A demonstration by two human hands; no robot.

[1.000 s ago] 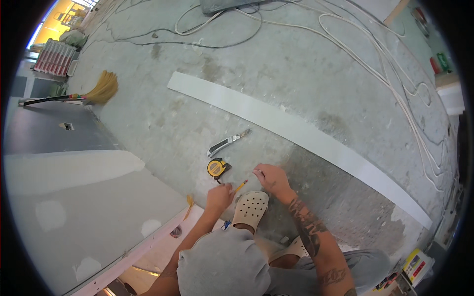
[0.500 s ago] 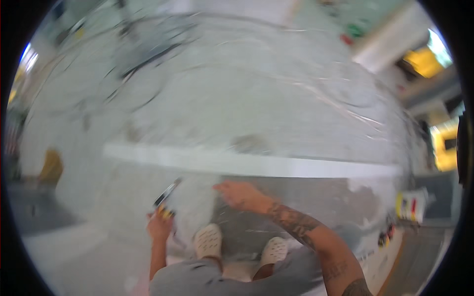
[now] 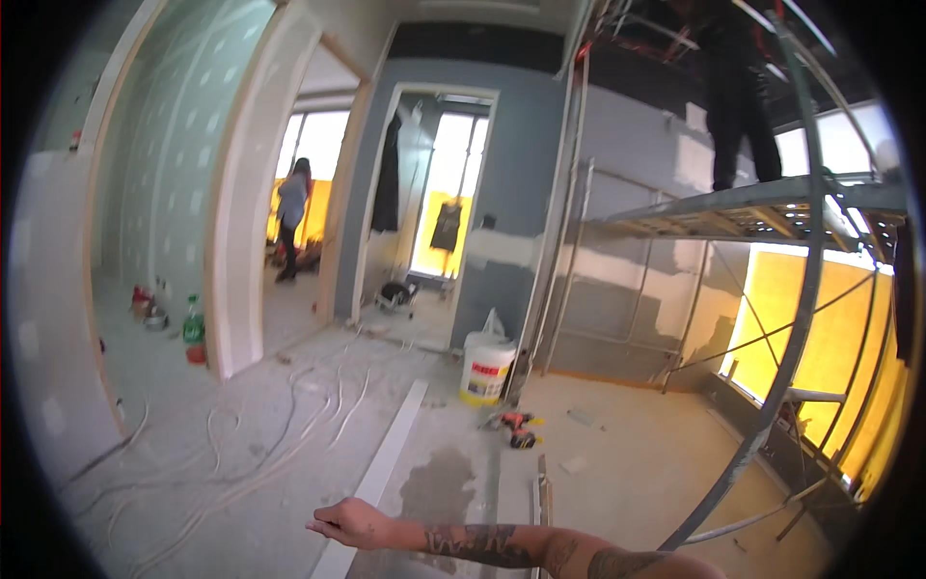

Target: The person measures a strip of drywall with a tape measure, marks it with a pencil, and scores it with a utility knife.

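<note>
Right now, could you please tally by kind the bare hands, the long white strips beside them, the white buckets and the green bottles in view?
Hands: 1, the right hand
Strips: 1, the white strip
Buckets: 1, the white bucket
Bottles: 1, the green bottle
Total: 4

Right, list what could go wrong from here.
Loose cables trail across the floor and could catch a foot. The long white strip lies flat there, so someone might step on it. A person stands on the raised scaffold platform; anything dropped might hit somebody below.
</note>
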